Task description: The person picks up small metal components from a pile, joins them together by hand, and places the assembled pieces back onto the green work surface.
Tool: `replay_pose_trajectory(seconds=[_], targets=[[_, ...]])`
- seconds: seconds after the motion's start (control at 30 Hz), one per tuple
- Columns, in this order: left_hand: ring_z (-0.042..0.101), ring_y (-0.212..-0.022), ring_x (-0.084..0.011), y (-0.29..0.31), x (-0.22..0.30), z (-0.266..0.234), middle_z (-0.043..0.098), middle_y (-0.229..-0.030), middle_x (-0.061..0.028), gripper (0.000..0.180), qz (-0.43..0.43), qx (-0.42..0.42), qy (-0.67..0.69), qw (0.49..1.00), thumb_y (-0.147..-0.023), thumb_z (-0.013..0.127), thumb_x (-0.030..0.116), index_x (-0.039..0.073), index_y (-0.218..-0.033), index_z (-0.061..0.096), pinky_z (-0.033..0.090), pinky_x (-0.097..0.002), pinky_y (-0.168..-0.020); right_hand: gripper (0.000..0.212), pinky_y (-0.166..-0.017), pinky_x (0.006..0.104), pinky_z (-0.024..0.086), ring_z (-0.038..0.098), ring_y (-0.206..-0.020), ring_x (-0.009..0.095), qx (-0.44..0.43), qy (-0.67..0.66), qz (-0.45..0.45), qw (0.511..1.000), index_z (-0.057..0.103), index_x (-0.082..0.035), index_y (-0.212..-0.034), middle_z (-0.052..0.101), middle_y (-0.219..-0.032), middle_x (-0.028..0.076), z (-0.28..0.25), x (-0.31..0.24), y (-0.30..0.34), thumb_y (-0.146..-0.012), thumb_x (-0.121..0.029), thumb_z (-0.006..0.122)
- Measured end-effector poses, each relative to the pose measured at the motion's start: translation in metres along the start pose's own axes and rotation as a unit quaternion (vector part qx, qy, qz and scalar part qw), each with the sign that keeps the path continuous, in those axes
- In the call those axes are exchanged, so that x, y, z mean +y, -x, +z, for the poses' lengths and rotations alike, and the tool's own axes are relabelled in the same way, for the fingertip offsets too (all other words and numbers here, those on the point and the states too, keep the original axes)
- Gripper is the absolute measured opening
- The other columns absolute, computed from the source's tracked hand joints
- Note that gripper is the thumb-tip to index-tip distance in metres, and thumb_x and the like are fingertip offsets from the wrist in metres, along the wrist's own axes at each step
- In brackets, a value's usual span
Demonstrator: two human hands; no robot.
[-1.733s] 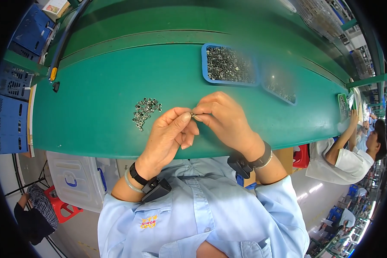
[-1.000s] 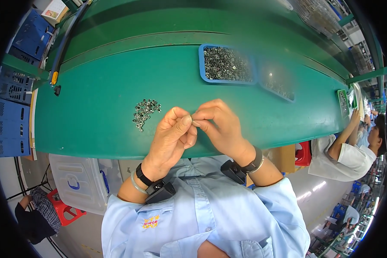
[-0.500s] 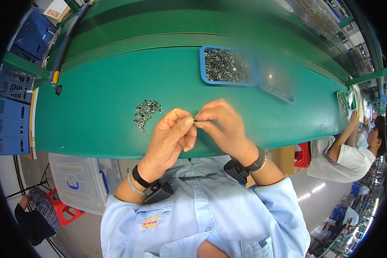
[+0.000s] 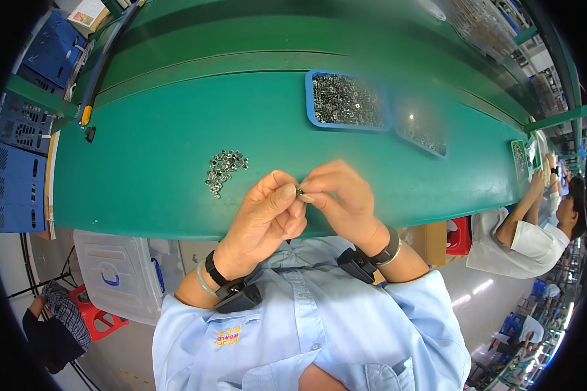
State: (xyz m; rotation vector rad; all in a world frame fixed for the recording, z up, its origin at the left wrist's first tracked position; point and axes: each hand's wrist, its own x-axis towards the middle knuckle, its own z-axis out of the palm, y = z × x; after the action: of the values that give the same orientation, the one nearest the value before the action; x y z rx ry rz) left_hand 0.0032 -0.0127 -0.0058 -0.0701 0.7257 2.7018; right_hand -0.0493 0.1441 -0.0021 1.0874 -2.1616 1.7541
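Observation:
Between the fingertips of both hands is a small dark metal part (image 4: pixel 299 193), mostly covered by the fingers. My left hand (image 4: pixel 267 207) pinches it from the left, its other fingers curled below. From the right, my right hand (image 4: pixel 342 199) grips the same part between thumb and forefinger. A loose pile of small shiny metal pieces (image 4: pixel 223 169) lies on the green table just beyond my left hand. Farther off, a blue tray (image 4: pixel 311 117) is filled with many similar little metal pieces.
Right of the blue tray, a second tray (image 4: pixel 424 152) looks hazy. A green tray (image 4: pixel 518 159) stands at the table's right end, near a co-worker in white (image 4: pixel 515 241). Blue crates (image 4: pixel 18 195) are stacked at left; a clear lidded box (image 4: pixel 114 274) sits below the table edge.
Both hands have come slightly nearer to my body with the small part between them. The pile and the trays have stayed in place.

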Motion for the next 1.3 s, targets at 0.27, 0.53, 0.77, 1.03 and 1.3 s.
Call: replay_pose_trajectory(seconds=[0.27, 0.53, 0.77, 1.03, 1.3], targets=[[0.044, -0.049, -0.0097, 0.0005, 0.0043, 0.0052, 0.051, -0.068, -0.0011, 0.018, -0.005, 0.001, -0.027, 1.000, -0.093, 0.056, 0.025, 0.007, -0.091, 0.050, 0.032, -0.0239, -0.043, 0.014, -0.066, 0.0316, 0.050, 0.061, -0.077, 0.022, -0.031, 0.036, -0.030, 0.998, 0.063, -0.006, -0.088, 0.064, -0.085, 0.007, -0.0076, -0.0054, -0.0058, -0.075, -0.003, 0.070], [0.046, -0.050, -0.0107, -0.0013, 0.0071, 0.0065, 0.051, -0.068, -0.0016, 0.019, 0.003, 0.021, -0.076, 0.997, -0.093, 0.057, 0.024, 0.007, -0.088, 0.049, 0.031, -0.0243, -0.043, 0.019, -0.060, 0.0304, 0.050, 0.062, -0.072, 0.023, -0.021, 0.078, -0.085, 0.993, 0.063, -0.004, -0.087, 0.063, -0.082, 0.009, -0.0070, -0.0024, -0.0075, -0.070, 0.001, 0.071], [0.047, -0.050, -0.0121, -0.0039, 0.0077, 0.0065, 0.054, -0.067, -0.0046, 0.019, -0.007, 0.077, -0.135, 0.988, -0.094, 0.055, 0.025, 0.008, -0.089, 0.048, 0.031, -0.0248, -0.043, 0.020, -0.057, 0.0289, 0.049, 0.061, -0.071, 0.022, -0.041, 0.153, -0.094, 0.983, 0.063, -0.004, -0.087, 0.063, -0.081, 0.008, -0.0103, -0.0026, -0.0079, -0.069, 0.002, 0.072], [0.047, -0.050, -0.0127, -0.0044, 0.0055, 0.0070, 0.055, -0.068, -0.0063, 0.019, -0.013, 0.058, -0.096, 0.994, -0.095, 0.052, 0.026, 0.007, -0.094, 0.050, 0.033, -0.0248, -0.043, 0.019, -0.061, 0.0301, 0.048, 0.059, -0.074, 0.021, -0.026, 0.090, -0.013, 0.995, 0.064, -0.006, -0.087, 0.062, -0.082, 0.006, -0.0103, -0.0012, -0.0067, -0.071, -0.001, 0.073], [0.047, -0.050, -0.0125, -0.0030, 0.0053, 0.0067, 0.056, -0.068, -0.0063, 0.018, -0.006, 0.050, -0.097, 0.994, -0.095, 0.052, 0.025, 0.007, -0.097, 0.051, 0.033, -0.0251, -0.043, 0.017, -0.065, 0.0300, 0.048, 0.059, -0.075, 0.020, -0.013, 0.043, 0.018, 0.999, 0.064, -0.006, -0.088, 0.063, -0.083, 0.005, -0.0114, -0.0027, -0.0066, -0.073, -0.001, 0.072]])
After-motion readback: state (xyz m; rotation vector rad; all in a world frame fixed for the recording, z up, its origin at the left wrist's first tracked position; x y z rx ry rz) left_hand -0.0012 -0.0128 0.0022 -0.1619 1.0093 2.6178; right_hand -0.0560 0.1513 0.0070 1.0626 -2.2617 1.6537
